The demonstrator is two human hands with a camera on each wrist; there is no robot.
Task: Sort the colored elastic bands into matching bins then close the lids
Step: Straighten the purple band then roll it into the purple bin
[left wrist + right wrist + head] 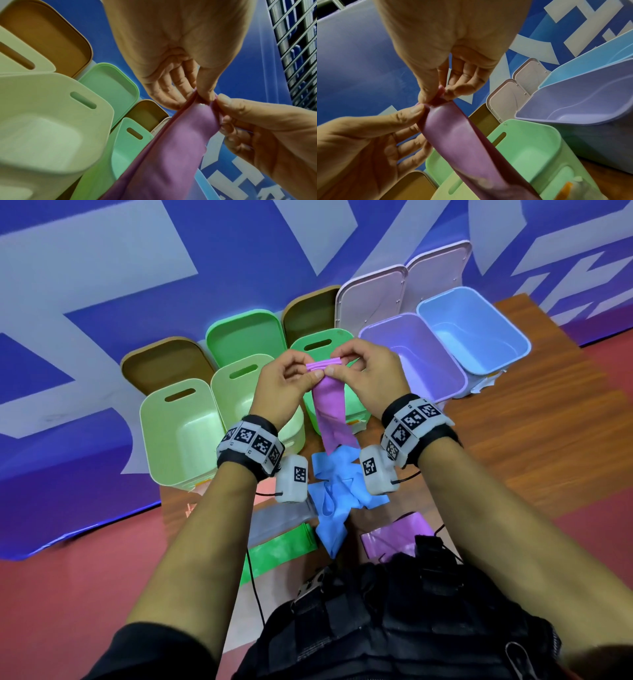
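Both forearms are reaching forward from a dark vest (pixel 394 621) at the bottom of the head view, meeting at a shared pinch. Left hand (pixel 281 386) and right hand (pixel 368 376) are each pinching the top end of a purple elastic band (pixel 329 409) between thumb and fingertips, the two thumbs nearly touching; the remaining fingers of both hands are lying loosely curled behind the band. Between the pinches the band's top edge is bunching into folds. From there the band is hanging with its long axis running down and toward the person, flat face toward the wrist cameras, its lower end reaching a heap of blue bands (pixel 337 491) lying directly beneath the hands on the wooden table (pixel 534 440).

Just behind the grip, a mint green bin (pixel 325 347) is standing open. To the right of the grip, a purple bin (pixel 421 361) and then a blue bin (pixel 476 330) are standing open, their pale lids (pixel 370 296) raised behind them. To the left of the grip, two pale green bins (pixel 178 433) are standing open with brown and green lids up behind them. Nearer the person than the blue heap, a green band (pixel 274 549), a grey band (pixel 274 518) and another purple band (pixel 394 535) are lying on the table.
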